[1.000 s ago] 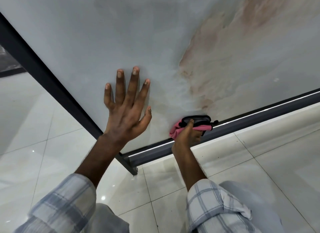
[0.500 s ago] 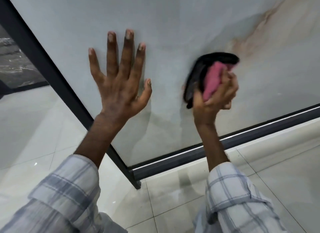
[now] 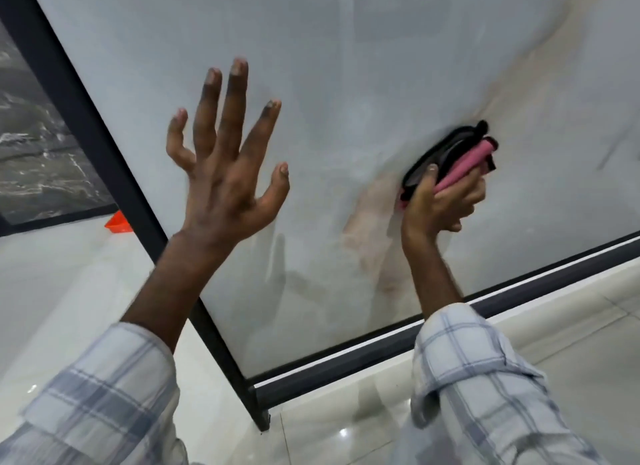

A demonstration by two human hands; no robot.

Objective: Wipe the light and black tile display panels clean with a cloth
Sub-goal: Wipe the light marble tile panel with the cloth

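A large light tile panel (image 3: 346, 66) with faint tan veining fills most of the view, held in a black metal frame (image 3: 104, 146). My right hand (image 3: 440, 201) grips a folded pink and black cloth (image 3: 457, 159) and presses it against the panel's right part. My left hand (image 3: 225, 166) is raised in front of the panel with its fingers spread and slightly curled, holding nothing; whether it touches the surface is unclear. A black marbled tile panel (image 3: 38, 159) shows at the far left, behind the frame.
The frame's bottom rail (image 3: 381, 357) runs along a glossy white tiled floor (image 3: 554, 371). A small orange object (image 3: 117, 224) lies on the floor at the left, by the black panel. My checked shirt sleeves fill the lower corners.
My right hand carried the cloth from the bottom rail up the light panel, then further right. My left hand went from lying flat on the panel to a looser, curled pose.
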